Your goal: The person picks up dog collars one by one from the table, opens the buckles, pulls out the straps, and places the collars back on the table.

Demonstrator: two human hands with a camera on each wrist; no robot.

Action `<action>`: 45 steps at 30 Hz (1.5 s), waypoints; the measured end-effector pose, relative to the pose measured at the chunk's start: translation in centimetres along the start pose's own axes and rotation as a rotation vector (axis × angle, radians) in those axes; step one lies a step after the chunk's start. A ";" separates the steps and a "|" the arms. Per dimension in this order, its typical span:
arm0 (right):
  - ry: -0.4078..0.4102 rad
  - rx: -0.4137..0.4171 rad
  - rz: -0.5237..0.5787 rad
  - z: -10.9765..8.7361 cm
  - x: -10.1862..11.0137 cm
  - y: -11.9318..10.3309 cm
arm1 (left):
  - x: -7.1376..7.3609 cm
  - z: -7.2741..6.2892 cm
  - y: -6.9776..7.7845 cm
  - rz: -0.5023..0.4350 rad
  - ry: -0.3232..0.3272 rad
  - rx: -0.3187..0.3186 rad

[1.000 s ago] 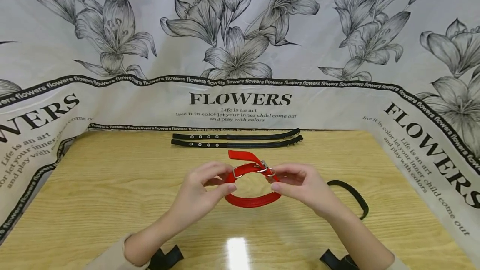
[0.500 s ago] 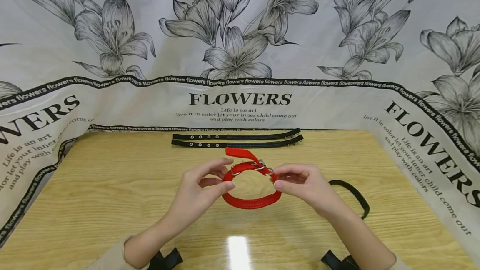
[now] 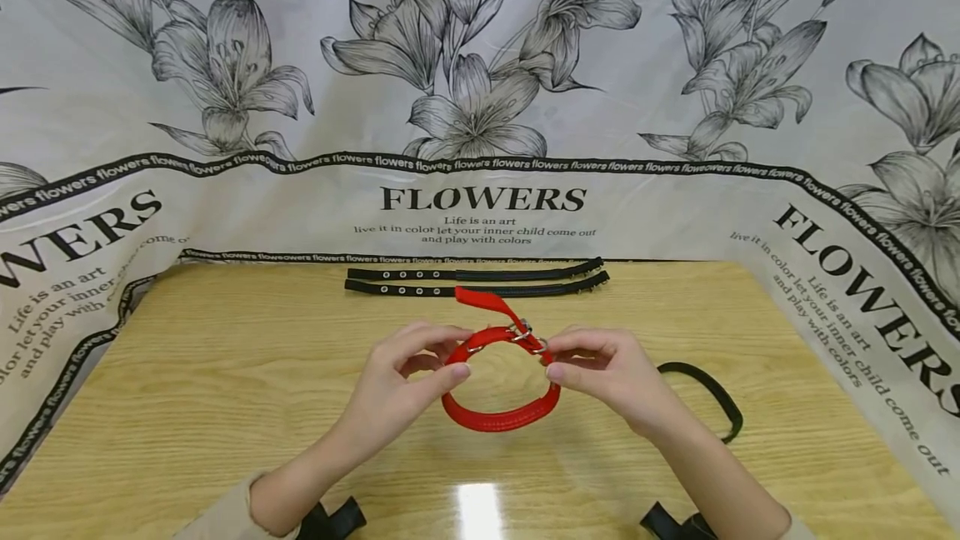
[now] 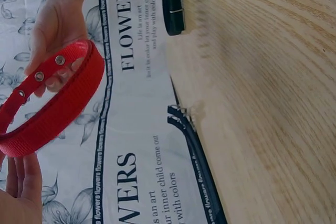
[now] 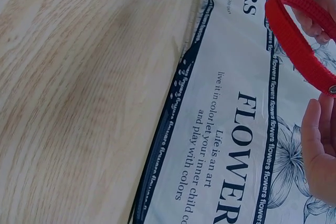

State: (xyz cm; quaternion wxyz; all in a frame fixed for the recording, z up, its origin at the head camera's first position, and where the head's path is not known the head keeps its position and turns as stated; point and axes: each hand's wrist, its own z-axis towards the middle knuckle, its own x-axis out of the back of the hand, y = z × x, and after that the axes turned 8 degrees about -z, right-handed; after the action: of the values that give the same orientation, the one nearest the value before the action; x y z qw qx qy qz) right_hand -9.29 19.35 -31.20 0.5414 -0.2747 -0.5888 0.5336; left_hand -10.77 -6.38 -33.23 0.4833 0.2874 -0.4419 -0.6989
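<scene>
A red collar (image 3: 498, 421) with a metal buckle and rings is held up as a loop above the table in the head view. My left hand (image 3: 408, 377) pinches its left side between thumb and fingers. On the right side, near the buckle, my right hand (image 3: 611, 373) grips it the same way. The strap's loose end sticks up to the left beyond the buckle. Metal eyelets show along the inside of the red collar (image 4: 63, 103) in the left wrist view. Part of the same collar (image 5: 299, 40) appears at the right wrist view's upper right edge.
Two black collars (image 3: 480, 290) lie straight and side by side at the table's back edge. A looped black collar (image 3: 712, 394) rests to the right, beside my right forearm. Flower-printed cloth (image 3: 480, 215) stands around the back and sides of the wooden table (image 3: 225, 373).
The red loop has tilted, so its front edge sits lower and its loose end higher, and it looks rounder. Both hands keep hold of it; the black collars stay put.
</scene>
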 end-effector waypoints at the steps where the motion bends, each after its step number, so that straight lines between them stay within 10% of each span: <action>1: -0.005 0.004 0.003 0.0 0.0 0.0 | 0.0 0.0 -0.1 -0.002 -0.004 0.001; 24: -0.058 0.056 0.049 0.3 -0.2 0.4 | -0.2 -0.3 -0.5 0.050 -0.071 -0.087; 45: -0.060 -0.093 -0.036 1.2 -0.5 -0.4 | 0.2 -0.3 -0.9 0.115 -0.023 0.053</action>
State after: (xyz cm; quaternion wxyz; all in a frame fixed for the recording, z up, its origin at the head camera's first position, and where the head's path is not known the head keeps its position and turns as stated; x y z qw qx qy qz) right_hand -10.13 18.41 -30.80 0.5197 -0.2727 -0.6338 0.5039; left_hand -10.95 -6.50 -34.13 0.5099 0.2661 -0.4814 -0.6614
